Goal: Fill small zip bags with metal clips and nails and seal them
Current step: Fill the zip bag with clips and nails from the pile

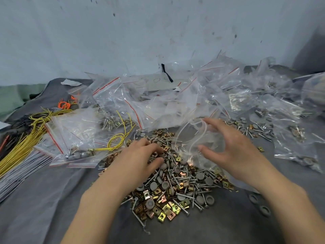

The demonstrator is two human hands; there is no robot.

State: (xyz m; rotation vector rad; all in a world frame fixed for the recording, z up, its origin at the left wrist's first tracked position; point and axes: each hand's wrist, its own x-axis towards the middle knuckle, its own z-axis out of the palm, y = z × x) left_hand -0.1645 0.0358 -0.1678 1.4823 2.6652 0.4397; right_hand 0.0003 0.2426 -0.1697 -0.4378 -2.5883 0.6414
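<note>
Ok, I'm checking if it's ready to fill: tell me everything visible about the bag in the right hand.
The bag is small, clear, soft plastic, crumpled, its mouth gaping open. The right hand holds it between thumb and fingers over the pile of screws and clips, its lower part lying on them. Contents cannot be told.

Small hand-packing workshop suggested. Worktable draped in creased grey cloth [44, 199]. On cloth, loose heap of brass-coloured square metal clips, silver nails and grey round caps [175, 187] dumped unsorted. Behind heap, clear plastic zip bags with red seal strips [158, 95] piled in quantity, some already filled. At left, bundles of yellow wire [22, 143] laid out. At back, stained white wall [123, 32] seen.
</note>
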